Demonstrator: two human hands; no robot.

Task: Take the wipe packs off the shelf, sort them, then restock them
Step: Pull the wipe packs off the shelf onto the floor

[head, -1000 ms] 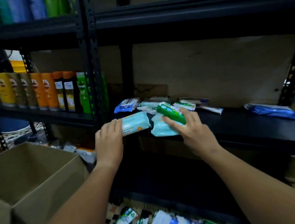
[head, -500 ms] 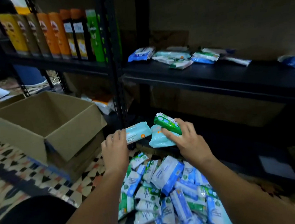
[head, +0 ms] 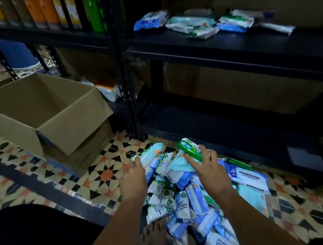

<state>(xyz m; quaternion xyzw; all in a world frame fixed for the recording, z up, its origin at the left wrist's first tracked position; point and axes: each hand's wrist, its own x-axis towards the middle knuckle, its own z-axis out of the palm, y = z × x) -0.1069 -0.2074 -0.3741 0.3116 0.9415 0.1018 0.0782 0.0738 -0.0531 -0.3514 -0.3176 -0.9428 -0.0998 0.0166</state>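
My left hand (head: 133, 176) grips a light teal wipe pack (head: 151, 152) low over the floor. My right hand (head: 208, 166) holds a green wipe pack (head: 188, 150) stacked on a second light teal pack (head: 179, 163). Both hover just above a pile of wipe packs (head: 188, 200) on the patterned tile floor, in front of the black shelf unit. Several more wipe packs (head: 199, 24) lie on the middle shelf (head: 227, 47) at the top right.
An open cardboard box (head: 45, 112) stands on the floor to the left. Orange, yellow and green bottles (head: 46, 10) line the neighbouring shelf at top left. A black upright post (head: 125, 87) divides the shelf units. My bare foot (head: 154, 235) rests beside the pile.
Both hands carried their packs down from the shelf to just above the floor pile. The view tilted downward with them.
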